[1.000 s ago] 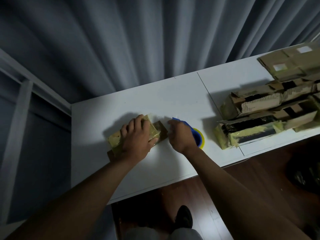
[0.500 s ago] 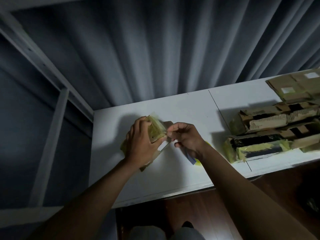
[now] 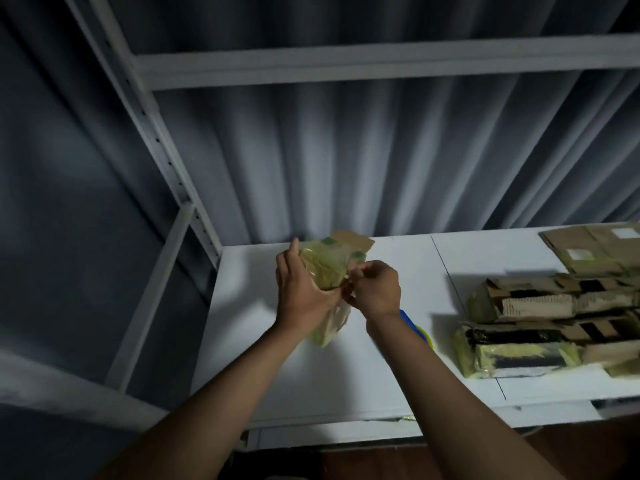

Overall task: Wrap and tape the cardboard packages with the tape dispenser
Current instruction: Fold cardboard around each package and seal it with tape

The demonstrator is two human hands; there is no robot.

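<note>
A small cardboard package [image 3: 325,268] wrapped in yellowish tape is held upright above the white table [image 3: 263,375]. My left hand [image 3: 299,289] grips it from the left side. My right hand [image 3: 375,289] pinches at its right edge, fingers curled on the tape there. A loose yellowish strip [image 3: 329,325] hangs below the package. The blue and yellow tape dispenser [image 3: 417,329] lies on the table behind my right wrist, mostly hidden by the forearm.
A stack of taped cardboard packages [image 3: 540,327] fills the table's right side, with flat cardboard sheets [image 3: 595,249] behind it. A white shelf frame [image 3: 166,161] rises at the left and overhead. Grey curtain [image 3: 381,150] hangs behind. The table's front edge is near my elbows.
The package went from lying on the table to being raised upright in both hands. My right hand left the dispenser and now pinches the package's edge. The camera tilted upward.
</note>
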